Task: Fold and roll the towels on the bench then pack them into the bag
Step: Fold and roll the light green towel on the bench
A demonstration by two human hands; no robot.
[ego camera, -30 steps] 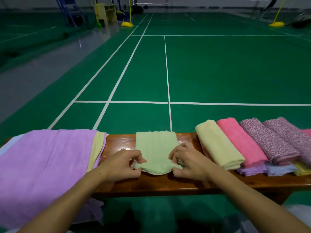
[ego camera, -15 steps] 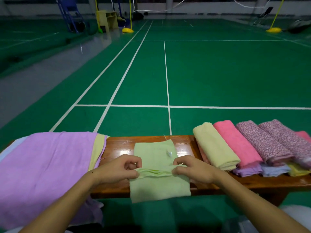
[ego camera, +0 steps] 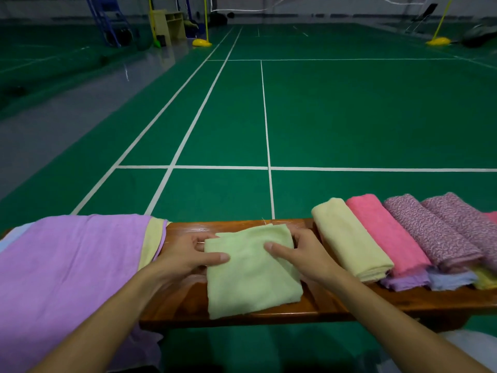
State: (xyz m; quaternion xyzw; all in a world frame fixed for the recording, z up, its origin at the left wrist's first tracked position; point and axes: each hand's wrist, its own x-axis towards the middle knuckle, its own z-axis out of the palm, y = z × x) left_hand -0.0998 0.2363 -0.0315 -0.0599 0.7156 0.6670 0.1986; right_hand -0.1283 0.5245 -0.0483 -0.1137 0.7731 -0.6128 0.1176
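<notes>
Both my hands are on the light green towel [ego camera: 252,270], which lies folded flat mid-counter [ego camera: 188,305] with its near edge at the counter's front lip. Left hand [ego camera: 185,255] grips the towel's left edge: thumb on top, fingers tucked behind or under the cloth. Right hand [ego camera: 301,257] mirrors it on the right edge, thumb pressing the top face, fingers curled round the far right corner. My read: gripping both sides keeps the layers aligned while the fold gets squared up, ready for rolling.

Layout looks like a sorting line. Unfolded stock sits to my left — a big purple towel [ego camera: 67,267] draped over the counter end, with a yellow towel [ego camera: 152,246] peeking out beneath it and a pale blue edge at far left. Finished rolls sit to my right, side by side and touching: pale yellow roll [ego camera: 349,240], pink roll [ego camera: 387,235], two speckled mauve rolls [ego camera: 435,232]. They rest on more cloth — purple, blue and yellow scraps of it show under their near ends. The middle gap is my work zone.

What I can't see:
- The bag: not in view anywhere.
- Fingertips of both hands, hidden by the towel.
- How many layers the green towel has; only a doubled edge shows at the far corner.
- The rightmost rolls are cut off by the frame; another pink bit shows at the edge.
- How much stock sits under the purple towel I can't tell.
- Something pale at bottom right — unidentifiable.
</notes>
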